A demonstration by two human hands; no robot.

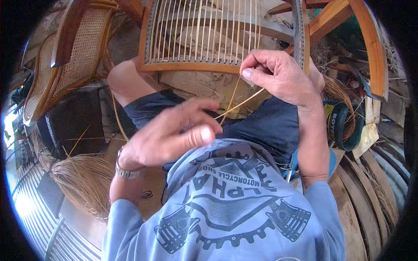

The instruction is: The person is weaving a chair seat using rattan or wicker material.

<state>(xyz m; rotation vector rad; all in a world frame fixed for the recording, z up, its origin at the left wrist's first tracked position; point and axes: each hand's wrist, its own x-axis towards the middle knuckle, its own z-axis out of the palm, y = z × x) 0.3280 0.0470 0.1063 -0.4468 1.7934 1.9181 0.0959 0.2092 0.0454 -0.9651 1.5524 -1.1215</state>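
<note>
Right hand (283, 76) pinches a cane strand (238, 104) just below the chair frame (191, 66), keeping it taut for weaving. Left hand (170, 135), nearer the lap, probably grips the strand's free end; contact partly hidden.

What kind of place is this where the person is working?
Probably a cane furniture workshop. A wooden chair frame strung with cane strands stands before the person, a woven-back chair stands on the left, and a bundle of loose cane lies on the floor.
</note>
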